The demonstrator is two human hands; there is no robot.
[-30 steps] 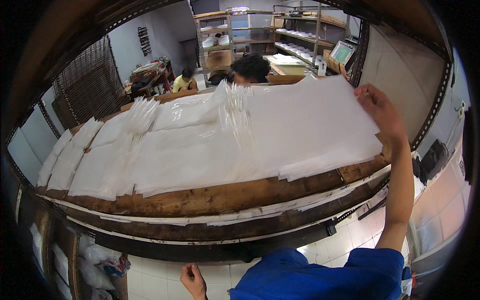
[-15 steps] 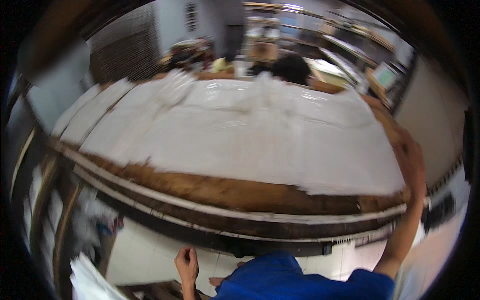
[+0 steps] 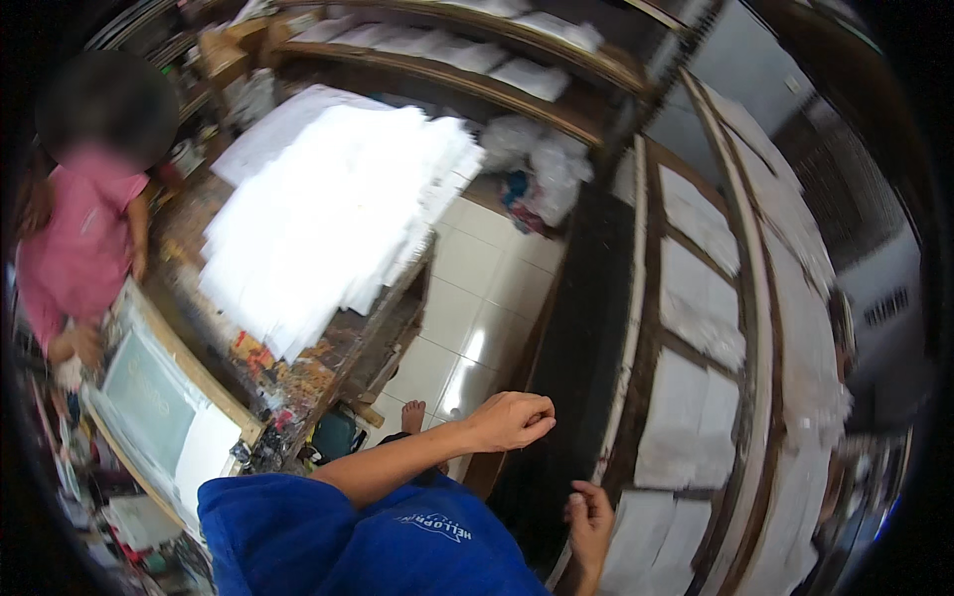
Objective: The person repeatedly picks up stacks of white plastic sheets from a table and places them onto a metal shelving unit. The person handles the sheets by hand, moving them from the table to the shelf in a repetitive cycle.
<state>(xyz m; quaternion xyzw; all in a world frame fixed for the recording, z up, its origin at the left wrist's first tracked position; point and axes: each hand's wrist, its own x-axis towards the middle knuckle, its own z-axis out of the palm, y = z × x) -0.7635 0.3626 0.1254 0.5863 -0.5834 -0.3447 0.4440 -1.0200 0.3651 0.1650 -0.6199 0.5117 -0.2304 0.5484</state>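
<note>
My left hand (image 3: 512, 422) is held out in front of my blue shirt, fingers curled in, with nothing seen in it. It hangs over the dark lower shelf (image 3: 566, 368) of a long rack. Lower and to the right, my right hand (image 3: 592, 517) has its fingers loosely bent and apart, holding nothing visible. It is beside the rack's pale edge, close to white sheets (image 3: 656, 541) lying on a shelf. A large spread pile of white sheets (image 3: 338, 209) covers much of a paint-stained table (image 3: 283, 372) at the left.
A wood-framed printing screen (image 3: 149, 387) leans at the table's near left, where a person in pink (image 3: 84, 233) stands with a hand on it. More shelves with sheets (image 3: 432, 45) run along the back. Clear plastic bags (image 3: 552, 169) lie on the tiled floor (image 3: 477, 288).
My view has swung from the wide plastic-covered sheets to the table and white pile. My right hand has left the right edge of those sheets. My left arm now reaches across in front of me.
</note>
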